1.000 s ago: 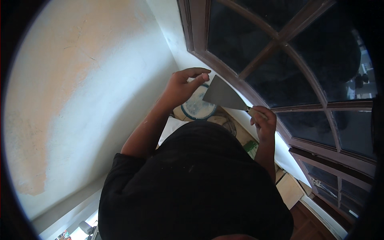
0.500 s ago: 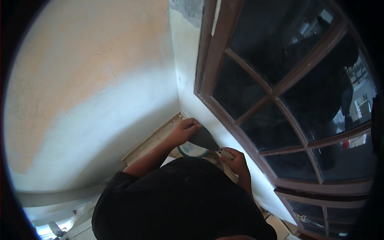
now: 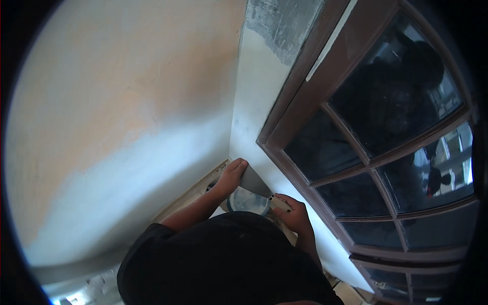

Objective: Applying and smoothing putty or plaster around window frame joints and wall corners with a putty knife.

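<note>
A wide putty knife [image 3: 255, 182] spans the space between my two hands, its grey blade turned face up. My right hand [image 3: 294, 214] is closed around the pale handle [image 3: 281, 204]. The fingers of my left hand [image 3: 233, 177] pinch the far end of the blade, by the wall corner. Just below the blade sits a round bucket [image 3: 248, 202] with whitish material inside; my dark shirt covers its near side.
To the left rises a wall [image 3: 117, 168] with patchy orange and white paint. A brown-framed glass door [image 3: 366, 168] stands close on the right, beside a narrow white wall strip [image 3: 259, 61] with a bare grey patch. Floor tiles [image 3: 175, 208] show along the wall's foot.
The view has shifted, so more of the upper wall and door frame shows. More of the bucket appears under the blade. Both hands keep their hold on the putty knife.
</note>
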The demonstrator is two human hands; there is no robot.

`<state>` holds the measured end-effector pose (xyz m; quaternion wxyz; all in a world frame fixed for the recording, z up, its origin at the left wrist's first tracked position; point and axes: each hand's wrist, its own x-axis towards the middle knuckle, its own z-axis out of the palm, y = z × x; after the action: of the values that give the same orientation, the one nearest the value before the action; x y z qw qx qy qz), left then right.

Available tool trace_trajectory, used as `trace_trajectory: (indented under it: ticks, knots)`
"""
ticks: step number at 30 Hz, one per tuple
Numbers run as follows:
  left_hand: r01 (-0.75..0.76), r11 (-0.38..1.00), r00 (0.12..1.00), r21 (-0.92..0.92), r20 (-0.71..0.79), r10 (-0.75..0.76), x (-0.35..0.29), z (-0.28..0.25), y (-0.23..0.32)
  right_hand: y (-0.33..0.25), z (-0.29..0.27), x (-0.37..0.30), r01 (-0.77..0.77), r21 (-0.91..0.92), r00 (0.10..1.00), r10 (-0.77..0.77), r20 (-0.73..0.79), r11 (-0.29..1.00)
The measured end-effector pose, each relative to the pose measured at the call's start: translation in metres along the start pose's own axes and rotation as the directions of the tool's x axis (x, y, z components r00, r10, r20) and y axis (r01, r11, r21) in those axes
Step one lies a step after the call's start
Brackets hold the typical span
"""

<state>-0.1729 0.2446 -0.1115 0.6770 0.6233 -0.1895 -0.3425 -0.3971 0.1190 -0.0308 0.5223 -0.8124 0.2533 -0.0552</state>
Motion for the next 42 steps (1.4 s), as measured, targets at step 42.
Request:
trace_trajectory:
  ticks: [42]
  knots:
    - [-0.009,0.926,0.999,0.376,0.047,-0.009,0.179,-0.072,0.02,-0.021,0.061,0.188,-0.198,0.08,0.979,0.201,-0.029,0.977]
